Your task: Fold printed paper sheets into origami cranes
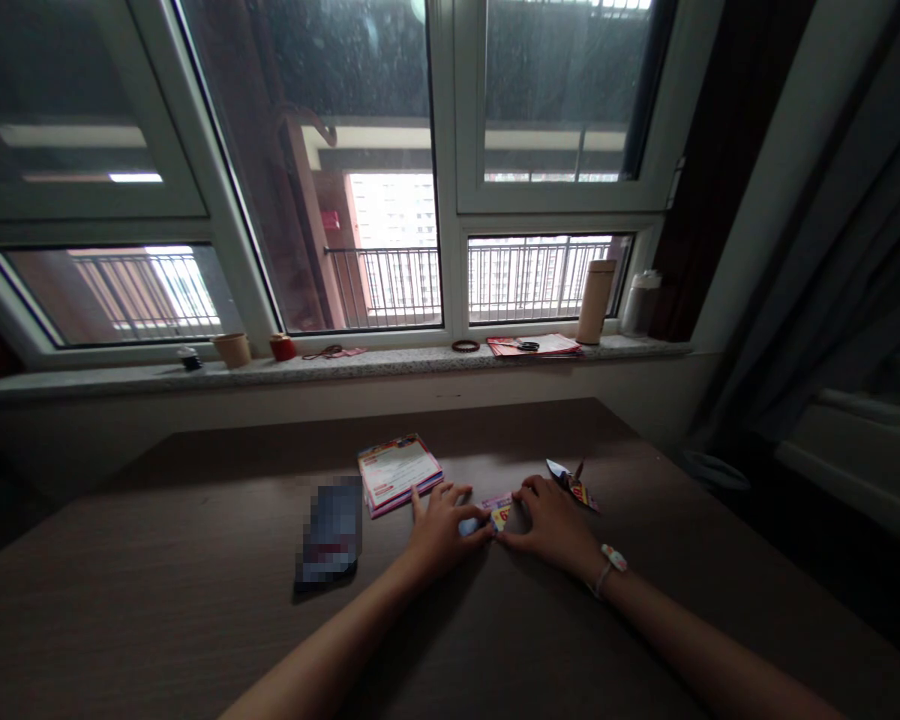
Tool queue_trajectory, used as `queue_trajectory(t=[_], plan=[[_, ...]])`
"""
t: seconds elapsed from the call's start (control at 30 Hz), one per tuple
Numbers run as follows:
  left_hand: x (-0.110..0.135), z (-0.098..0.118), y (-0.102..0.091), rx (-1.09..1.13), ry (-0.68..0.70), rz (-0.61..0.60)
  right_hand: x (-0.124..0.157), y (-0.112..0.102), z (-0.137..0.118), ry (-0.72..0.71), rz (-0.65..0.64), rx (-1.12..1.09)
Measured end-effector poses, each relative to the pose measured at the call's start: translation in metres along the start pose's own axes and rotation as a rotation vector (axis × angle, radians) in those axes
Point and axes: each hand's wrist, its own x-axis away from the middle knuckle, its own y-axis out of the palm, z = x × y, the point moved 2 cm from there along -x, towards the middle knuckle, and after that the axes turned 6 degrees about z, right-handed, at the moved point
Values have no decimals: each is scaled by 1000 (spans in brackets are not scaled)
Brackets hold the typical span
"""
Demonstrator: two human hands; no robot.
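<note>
A small colourful folded paper (496, 509) lies on the dark wooden table (195, 560) between my two hands. My left hand (439, 528) rests on its left side, fingers pressed down on the paper. My right hand (551, 522) presses its right side, thumb and fingertips on the paper; a bracelet (612, 562) is on that wrist. A finished folded paper figure (572, 483) sits just beyond my right hand. A stack of printed paper sheets (399, 472) lies beyond my left hand.
A dark phone (331, 541) lies left of my left hand. The windowsill (390, 366) holds a cup (232, 350), a red pot (283, 347), red papers (532, 346), a tall cylinder (595, 301) and a jar (640, 303). A curtain (832, 250) hangs right.
</note>
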Motion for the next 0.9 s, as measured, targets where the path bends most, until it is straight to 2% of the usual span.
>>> queue_trajectory(t=[0.47, 0.9], plan=[[2, -3, 5, 9, 5, 13, 2, 1, 8, -23, -8, -54], [1, -1, 3, 10, 3, 15, 1, 3, 8, -30, 84, -20]])
